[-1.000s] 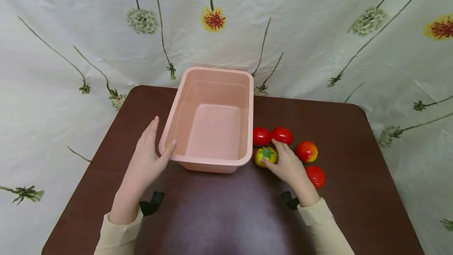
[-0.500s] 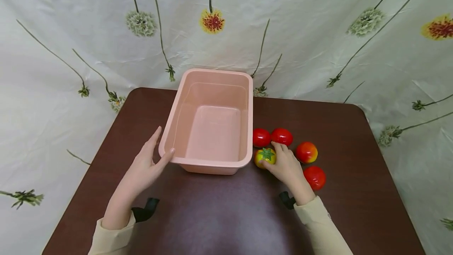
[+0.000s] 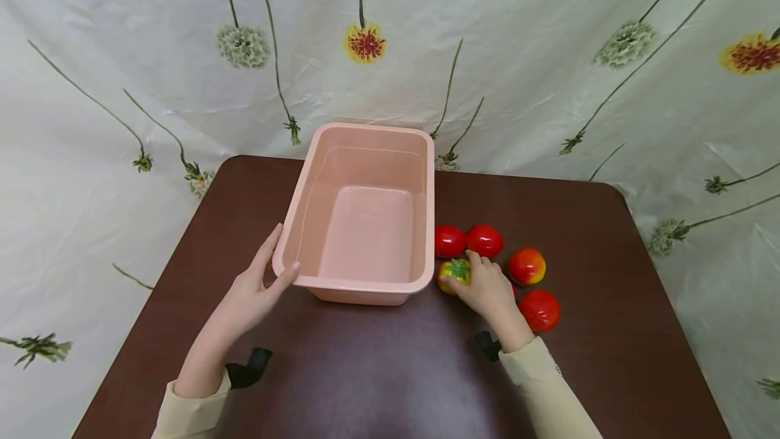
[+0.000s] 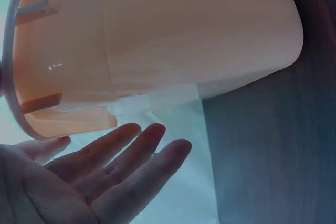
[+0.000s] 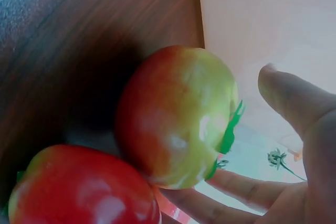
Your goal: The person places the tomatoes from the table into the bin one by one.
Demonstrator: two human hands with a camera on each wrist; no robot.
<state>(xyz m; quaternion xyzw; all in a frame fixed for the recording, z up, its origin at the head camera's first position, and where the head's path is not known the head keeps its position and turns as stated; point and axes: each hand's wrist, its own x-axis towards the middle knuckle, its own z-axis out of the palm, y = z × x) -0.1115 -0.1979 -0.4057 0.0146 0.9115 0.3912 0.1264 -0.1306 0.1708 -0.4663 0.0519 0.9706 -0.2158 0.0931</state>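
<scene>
The pink plastic basin (image 3: 355, 287) stands on the dark brown table. My left hand (image 3: 246, 300) is at its near left corner, thumb by the front rim and fingers along the outer left side. In the left wrist view those fingers (image 4: 149, 179) extend loosely below the basin wall (image 4: 173, 40). My right hand (image 3: 489, 290) reaches over a yellow-and-red tomato (image 3: 458, 268) with a green leafy top, right of the basin. The right wrist view shows the thumb (image 5: 289, 93) apart from this tomato (image 5: 181, 119), and the fingers behind it, partly hidden.
Two red tomatoes, one at left (image 3: 449, 241) and one at right (image 3: 484, 240), lie behind the right hand. An orange-red one (image 3: 527, 266) and another red one (image 3: 539, 310) lie to its right. A white flowered cloth (image 3: 530, 73) hangs behind the table.
My left hand has come nearer the basin's corner, its fingers lower against the side. My right hand has shifted slightly left, covering more of the yellow-and-red tomato. The head view has tilted slightly up.
</scene>
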